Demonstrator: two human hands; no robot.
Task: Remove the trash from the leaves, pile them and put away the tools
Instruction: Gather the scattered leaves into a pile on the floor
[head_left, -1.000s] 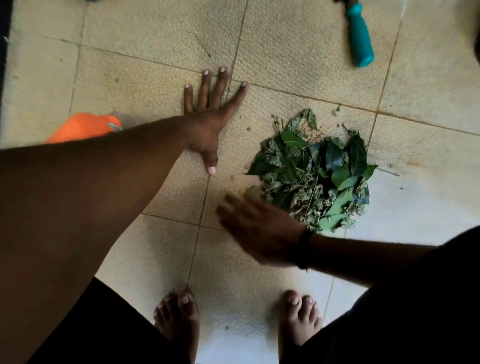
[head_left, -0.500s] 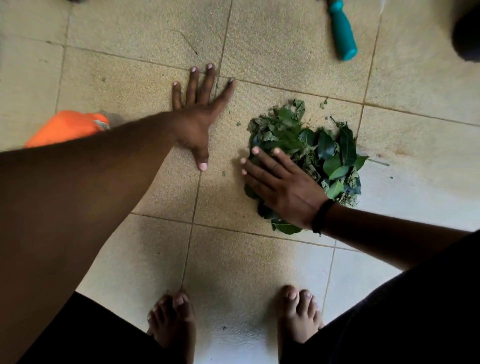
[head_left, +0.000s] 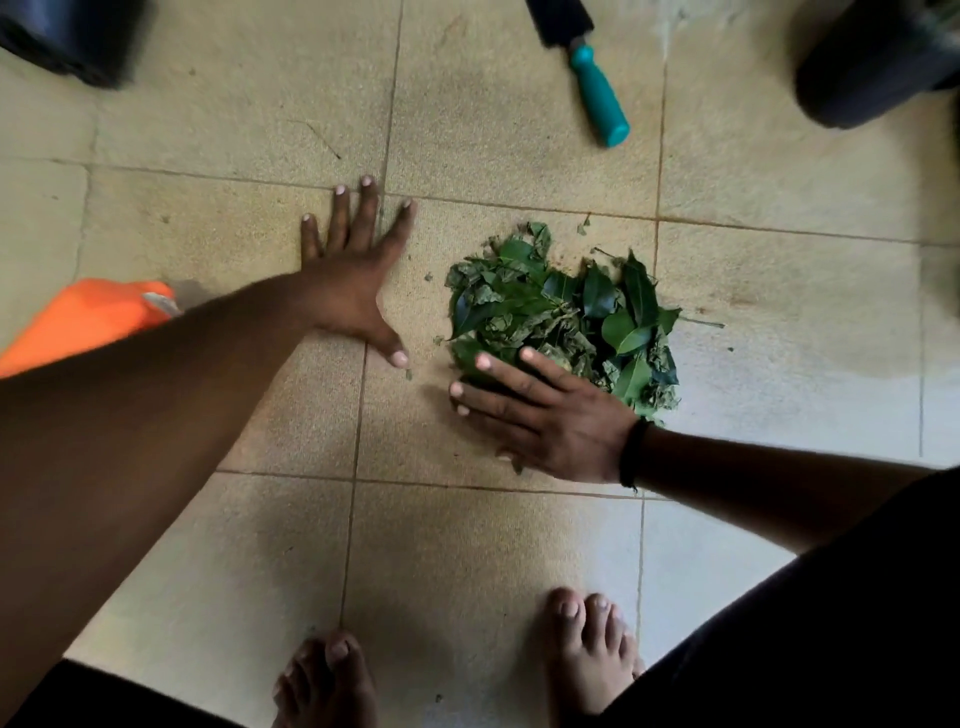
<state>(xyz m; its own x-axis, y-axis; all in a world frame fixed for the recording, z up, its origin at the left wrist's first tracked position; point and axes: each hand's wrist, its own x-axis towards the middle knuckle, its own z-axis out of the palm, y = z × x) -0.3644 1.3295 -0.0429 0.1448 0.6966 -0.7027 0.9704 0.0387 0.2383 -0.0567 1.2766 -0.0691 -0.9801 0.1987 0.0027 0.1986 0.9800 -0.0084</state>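
Observation:
A heap of green leaves (head_left: 566, 317) lies on the tiled floor (head_left: 519, 545) in the middle of the view. My right hand (head_left: 545, 410) rests flat with spread fingers on the near left edge of the heap, covering part of it. My left hand (head_left: 353, 275) is pressed flat on the bare tile to the left of the leaves, fingers apart, holding nothing. A trowel with a teal handle (head_left: 597, 96) and dark blade lies on the floor beyond the heap.
An orange object (head_left: 83, 322) lies at the left, partly behind my left forearm. Dark pots stand at the top left corner (head_left: 67, 36) and top right corner (head_left: 872, 62). My bare feet (head_left: 587, 654) are at the bottom. Small leaf bits dot the tile around the heap.
My right hand came from in front of the heap onto its near left edge and pushed the leaves tighter. The view shifted, showing more floor at the top. My left hand stayed planted.

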